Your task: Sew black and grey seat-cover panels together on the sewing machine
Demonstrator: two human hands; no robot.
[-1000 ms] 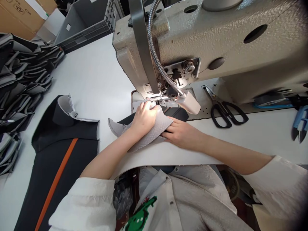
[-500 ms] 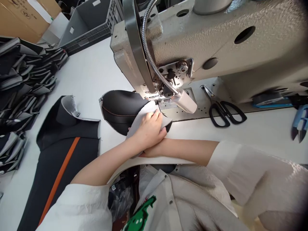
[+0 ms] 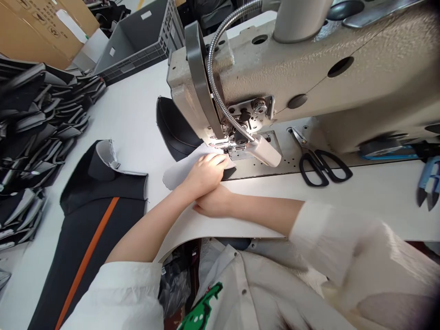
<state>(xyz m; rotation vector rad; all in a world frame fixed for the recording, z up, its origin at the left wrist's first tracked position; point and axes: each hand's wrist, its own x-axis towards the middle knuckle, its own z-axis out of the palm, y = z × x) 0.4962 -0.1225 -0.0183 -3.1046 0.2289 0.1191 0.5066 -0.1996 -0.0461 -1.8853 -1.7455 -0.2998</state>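
Note:
A black leather-like piece [image 3: 178, 133] with a curved stitched seam lies at the sewing machine's needle area, its far end partly behind the machine head. Over its near side is a light grey ribbed fabric piece [image 3: 185, 167], reaching up to the presser foot [image 3: 225, 149]. My left hand [image 3: 208, 172] is closed on the grey fabric, its fingertips just short of the foot. Tucked beneath my left wrist and palm, my right hand [image 3: 215, 201] rests near the table's front edge. Most of its fingers are hidden, so their grip cannot be made out.
The sewing machine [image 3: 292, 78] spans the right side. Black-handled scissors [image 3: 314, 158] lie on its bed; blue thread snips [image 3: 429, 181] are far right. At left lie a black cover with an orange stripe [image 3: 91, 247] and stacked pieces [image 3: 44, 123]. A grey crate [image 3: 137, 59] stands behind.
The black piece has turned, its far end swinging up and away behind the machine head. More grey fabric shows on the left. My right hand has come out from under the fabric.

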